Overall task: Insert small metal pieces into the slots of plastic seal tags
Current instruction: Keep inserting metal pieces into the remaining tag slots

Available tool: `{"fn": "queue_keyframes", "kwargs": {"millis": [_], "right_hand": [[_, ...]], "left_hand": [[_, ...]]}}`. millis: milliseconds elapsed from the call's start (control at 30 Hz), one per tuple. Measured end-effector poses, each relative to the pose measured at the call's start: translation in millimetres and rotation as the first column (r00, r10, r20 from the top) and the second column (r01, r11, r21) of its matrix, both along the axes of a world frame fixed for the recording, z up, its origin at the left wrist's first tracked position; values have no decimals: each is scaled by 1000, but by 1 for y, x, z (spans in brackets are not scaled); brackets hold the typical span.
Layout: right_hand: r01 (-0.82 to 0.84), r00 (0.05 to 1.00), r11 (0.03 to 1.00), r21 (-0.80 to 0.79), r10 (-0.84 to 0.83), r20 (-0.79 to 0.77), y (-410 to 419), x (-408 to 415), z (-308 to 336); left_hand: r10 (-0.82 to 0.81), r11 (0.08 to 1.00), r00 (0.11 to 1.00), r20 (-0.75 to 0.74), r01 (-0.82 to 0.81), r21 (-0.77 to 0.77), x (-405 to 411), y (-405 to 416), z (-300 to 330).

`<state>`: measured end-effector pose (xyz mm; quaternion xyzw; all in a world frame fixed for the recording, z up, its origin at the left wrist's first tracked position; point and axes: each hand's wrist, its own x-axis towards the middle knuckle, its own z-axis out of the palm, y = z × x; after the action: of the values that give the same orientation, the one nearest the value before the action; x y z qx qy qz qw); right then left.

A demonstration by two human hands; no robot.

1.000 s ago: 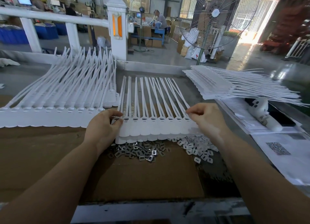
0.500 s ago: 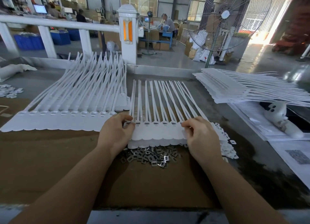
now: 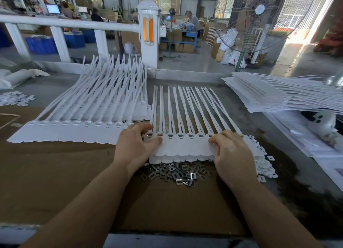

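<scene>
A strip of joined white plastic seal tags [image 3: 185,147] lies flat in front of me, its thin tails pointing away. Small metal pieces sit in several of its slots [image 3: 181,135]. My left hand [image 3: 135,145] holds the strip's left end, thumb on the flat tag face, fingers over the slots. My right hand [image 3: 230,151] holds the right end with curled fingers and thumb on the tag face. A heap of loose metal pieces [image 3: 178,172] lies just below the strip, partly under it.
A longer stack of tag strips [image 3: 78,130] lies to the left. More strips [image 3: 278,95] are piled at the right. Small white plastic caps [image 3: 263,166] are scattered right of my right hand. Brown cardboard [image 3: 55,173] covers the bench; a white rail [image 3: 74,24] and a fan [image 3: 256,19] stand beyond.
My view has shifted, so the strip now sits more central. My right hand has slid down onto the strip's right end. My left hand's thumb has moved onto the tag face.
</scene>
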<state>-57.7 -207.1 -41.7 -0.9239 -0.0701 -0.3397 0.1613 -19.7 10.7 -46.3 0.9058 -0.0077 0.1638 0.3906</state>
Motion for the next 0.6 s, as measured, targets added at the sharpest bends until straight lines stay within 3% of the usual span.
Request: {"fn": "queue_keyframes", "kwargs": {"millis": [333, 600], "right_hand": [[9, 1000, 997, -78, -10, -11, 1, -3, 0], [21, 998, 993, -115, -28, -61, 2, -2, 0]], "left_hand": [[-54, 973, 997, -50, 41, -228, -2, 3, 0], [-54, 964, 998, -39, 42, -262, -3, 3, 1]]}}
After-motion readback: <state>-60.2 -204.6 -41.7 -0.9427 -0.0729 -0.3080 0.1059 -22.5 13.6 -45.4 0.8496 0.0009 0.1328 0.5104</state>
